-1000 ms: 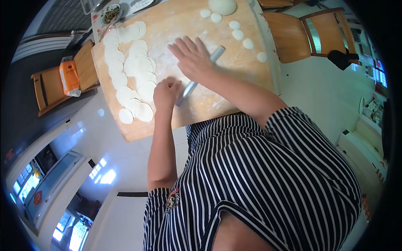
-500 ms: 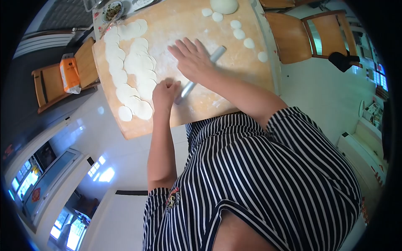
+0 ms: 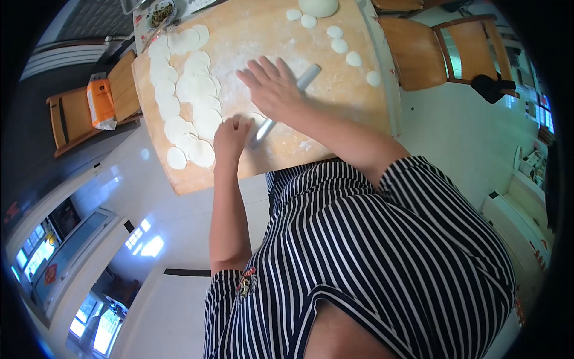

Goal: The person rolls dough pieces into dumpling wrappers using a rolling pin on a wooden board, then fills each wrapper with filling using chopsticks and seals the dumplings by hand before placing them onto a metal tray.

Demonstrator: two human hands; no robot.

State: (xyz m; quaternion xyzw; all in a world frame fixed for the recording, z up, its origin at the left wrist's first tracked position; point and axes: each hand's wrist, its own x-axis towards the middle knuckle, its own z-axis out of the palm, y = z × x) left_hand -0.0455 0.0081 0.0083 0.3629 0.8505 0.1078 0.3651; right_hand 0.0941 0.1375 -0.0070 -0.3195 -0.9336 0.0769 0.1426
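Left grip (image 3: 230, 140) pinching edge of dough round (image 3: 257, 118), likely soft, light, easily torn, best held by rim. Right grip (image 3: 272, 93) lying open, fingers apart, palm pressing stiff, smooth rolling pin (image 3: 308, 78) beneath.

"What does the counter (image 3: 388, 81) carry?"

"A floured wooden board (image 3: 236, 36) on a patterned cloth (image 3: 373, 30), with a bowl (image 3: 149, 23) of chopped food just beyond the board's far left corner."

"And on the board?"

"Overlapping flat dough rounds (image 3: 194, 87) in two strips down the left, a slanted rolling pin (image 3: 308, 78) with a lone round (image 3: 257, 118) by it, six small dough pieces (image 3: 339, 46) along the right, and a big dough ball (image 3: 318, 6) at the far edge."
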